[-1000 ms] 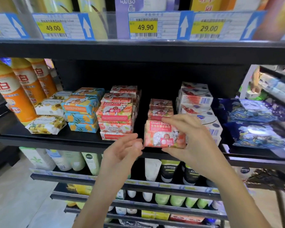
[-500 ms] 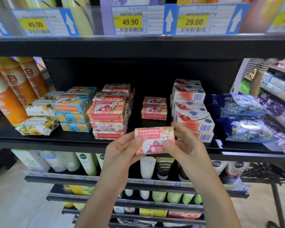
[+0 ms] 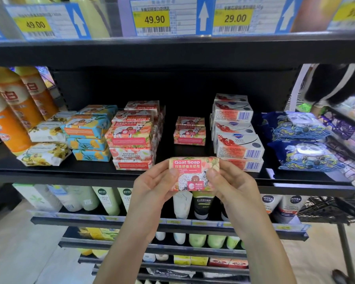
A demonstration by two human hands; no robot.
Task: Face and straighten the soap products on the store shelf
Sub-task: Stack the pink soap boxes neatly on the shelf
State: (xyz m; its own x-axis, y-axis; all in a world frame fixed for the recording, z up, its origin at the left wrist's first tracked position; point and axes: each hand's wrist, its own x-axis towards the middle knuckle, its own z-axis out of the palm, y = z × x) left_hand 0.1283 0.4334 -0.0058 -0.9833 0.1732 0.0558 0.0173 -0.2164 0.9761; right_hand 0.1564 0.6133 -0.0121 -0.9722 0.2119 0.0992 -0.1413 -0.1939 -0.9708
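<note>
The left hand [image 3: 152,187] and right hand [image 3: 232,185] each pinch one end of a pink soap bar [image 3: 193,171], both grips curled round it with thumbs on its front label. The bar is held at the near edge of the shelf [image 3: 70,175]. Farther back lie two stacked bars [image 3: 190,131], with white boxes [image 3: 238,138] to their right.

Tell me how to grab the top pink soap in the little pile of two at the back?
Probably by its two short ends, reaching in from the front. The top pink soap lies flat on another bar, with bare shelf either side, so fingers fit there. Left hand and right hand both hold the Goat Soap bar now.
</note>
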